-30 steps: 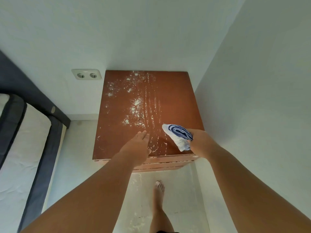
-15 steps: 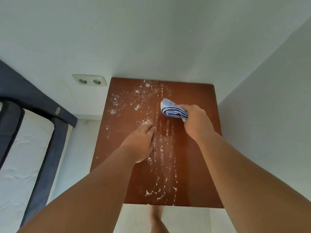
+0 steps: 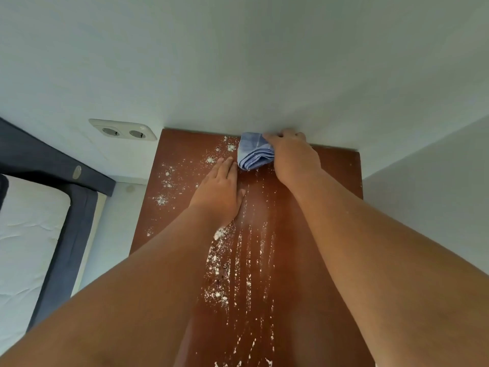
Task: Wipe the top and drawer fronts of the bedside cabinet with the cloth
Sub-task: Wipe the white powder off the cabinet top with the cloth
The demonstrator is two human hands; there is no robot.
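The brown top of the bedside cabinet (image 3: 336, 176) fills the middle of the view, streaked and speckled with white powder. My right hand (image 3: 293, 157) grips a bunched blue-and-white cloth (image 3: 252, 152) and presses it on the top at the far edge, against the wall. My left hand (image 3: 219, 192) lies flat on the top just left of the cloth, fingers together, holding nothing. The drawer fronts are out of sight below the view.
White walls close in behind and to the right of the cabinet. A double wall socket (image 3: 123, 132) sits on the wall to the left. A bed with a dark frame (image 3: 66, 229) and white mattress (image 3: 23, 234) stands at the left.
My right hand has pushed the cloth from the near edge across the top to the far edge by the wall. My left hand slid forward too, and my head has come closer.
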